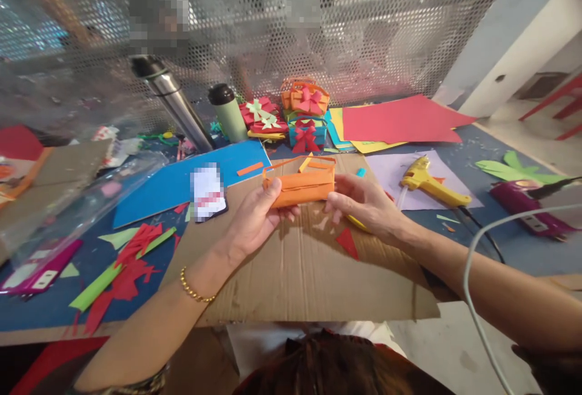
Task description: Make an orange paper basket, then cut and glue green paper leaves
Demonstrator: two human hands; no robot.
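Note:
An orange paper handbag (305, 189) with a thin strip handle is held up over a sheet of brown cardboard (273, 280). My left hand (259, 213) grips its left end, thumb on the front and fingers beneath. At the right end, my right hand (364, 201) pinches the lower corner between thumb and fingers. Part of a yellow object (358, 223) shows under my right hand, mostly covered. A red paper triangle (348, 243) lies on the cardboard below the bag. Just behind the bag is an orange paper strip (250, 169).
A yellow glue gun (431, 183) rests on lilac paper at right, its cord trailing. A pale cable (473, 262) crosses my right forearm. Finished paper bags (307, 116), a steel flask (175, 101) and a green bottle (227, 113) stand behind. A phone (208, 192) and red scraps (122, 280) lie left.

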